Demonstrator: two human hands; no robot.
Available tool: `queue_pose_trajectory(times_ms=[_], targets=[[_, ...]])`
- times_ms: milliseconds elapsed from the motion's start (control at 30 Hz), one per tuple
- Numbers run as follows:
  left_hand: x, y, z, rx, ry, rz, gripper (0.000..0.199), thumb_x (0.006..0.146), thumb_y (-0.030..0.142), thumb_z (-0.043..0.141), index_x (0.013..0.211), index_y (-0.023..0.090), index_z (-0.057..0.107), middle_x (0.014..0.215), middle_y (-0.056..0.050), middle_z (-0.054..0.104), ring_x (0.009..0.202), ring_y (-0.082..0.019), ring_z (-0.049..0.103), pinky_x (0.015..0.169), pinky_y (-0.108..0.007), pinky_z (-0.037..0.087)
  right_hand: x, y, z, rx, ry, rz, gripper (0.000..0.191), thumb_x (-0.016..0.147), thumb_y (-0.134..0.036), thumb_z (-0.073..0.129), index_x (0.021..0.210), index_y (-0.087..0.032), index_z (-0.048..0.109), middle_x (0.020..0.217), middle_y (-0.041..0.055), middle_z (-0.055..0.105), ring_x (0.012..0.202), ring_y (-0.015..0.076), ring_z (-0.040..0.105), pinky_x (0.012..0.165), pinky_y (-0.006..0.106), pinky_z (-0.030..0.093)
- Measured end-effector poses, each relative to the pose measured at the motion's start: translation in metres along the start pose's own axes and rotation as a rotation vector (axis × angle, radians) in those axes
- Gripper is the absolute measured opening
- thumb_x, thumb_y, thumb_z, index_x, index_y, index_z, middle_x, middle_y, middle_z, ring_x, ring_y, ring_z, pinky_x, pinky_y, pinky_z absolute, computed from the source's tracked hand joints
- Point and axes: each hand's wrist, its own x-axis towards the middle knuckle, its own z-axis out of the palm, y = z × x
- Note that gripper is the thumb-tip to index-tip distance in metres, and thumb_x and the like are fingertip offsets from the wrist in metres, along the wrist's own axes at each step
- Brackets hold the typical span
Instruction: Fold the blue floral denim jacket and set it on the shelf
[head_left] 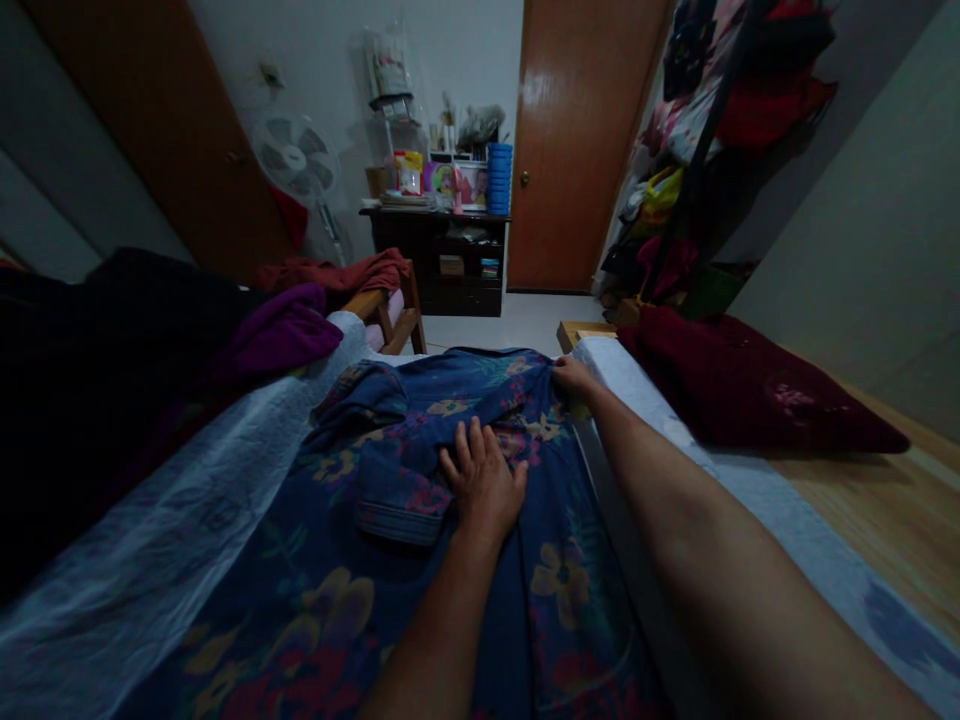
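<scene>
A blue denim dress (300,560) printed with yellow and red flowers lies spread out in front of me, and its lower end runs out of view. One sleeve (401,495) is folded across its middle. My left hand (486,480) rests flat on the dress beside this sleeve, fingers spread. At the far right corner of the dress, near the shoulder, my right hand (576,380) has its fingers closed on the cloth. The fingertips there are partly hidden.
A pale sheet (225,530) lies under the dress. Dark clothes (112,330) and a purple cloth (277,335) are piled at left. A folded maroon garment (757,385) lies at right. Beyond stand a dark cabinet (457,295), a fan (296,155) and a brown door (585,150).
</scene>
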Motion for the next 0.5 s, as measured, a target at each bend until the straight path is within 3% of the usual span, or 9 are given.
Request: queue_pose_trajectory(times_ms=[100, 200, 367, 500], targets=[[0.000, 0.000, 0.001, -0.002, 0.006, 0.008, 0.070, 0.087, 0.048, 0.050, 0.144, 0.009, 0.042, 0.157, -0.017, 0.029, 0.146, -0.033, 0.017, 0.115, -0.061, 0.015, 0.006, -0.003, -0.005, -0.035, 0.022, 0.002, 0.015, 0.075, -0.018, 0.063, 0.089, -0.015, 0.067, 0.082, 0.0054, 0.069, 0.075, 0.0176, 0.062, 0.062, 0.022, 0.042], [0.000, 0.000, 0.001, 0.001, 0.024, -0.005, 0.073, 0.086, 0.049, 0.050, 0.145, 0.007, 0.040, 0.156, -0.018, 0.029, 0.146, -0.033, 0.017, 0.116, -0.060, 0.013, 0.005, -0.003, -0.004, -0.063, 0.076, -0.012, 0.026, 0.074, -0.013, 0.060, 0.099, -0.017, 0.065, 0.097, 0.0062, 0.068, 0.088, 0.0188, 0.061, 0.071, 0.022, 0.043], [-0.001, 0.000, 0.002, 0.009, 0.024, -0.047, 0.073, 0.083, 0.054, 0.053, 0.140, 0.008, 0.047, 0.154, -0.020, 0.032, 0.145, -0.039, 0.017, 0.115, -0.060, 0.013, -0.020, -0.001, 0.017, -0.118, 0.164, 0.038, 0.034, 0.088, -0.013, 0.042, 0.118, -0.015, 0.057, 0.119, 0.0148, 0.060, 0.110, 0.0254, 0.054, 0.089, 0.032, 0.040], [-0.001, 0.001, 0.001, 0.018, 0.016, -0.034, 0.067, 0.084, 0.053, 0.055, 0.137, 0.014, 0.051, 0.153, -0.019, 0.035, 0.145, -0.038, 0.019, 0.114, -0.062, 0.015, -0.041, -0.011, 0.027, -0.170, 0.273, 0.130, 0.045, 0.093, -0.012, 0.026, 0.134, -0.013, 0.046, 0.130, 0.0199, 0.052, 0.119, 0.0302, 0.047, 0.095, 0.041, 0.037]])
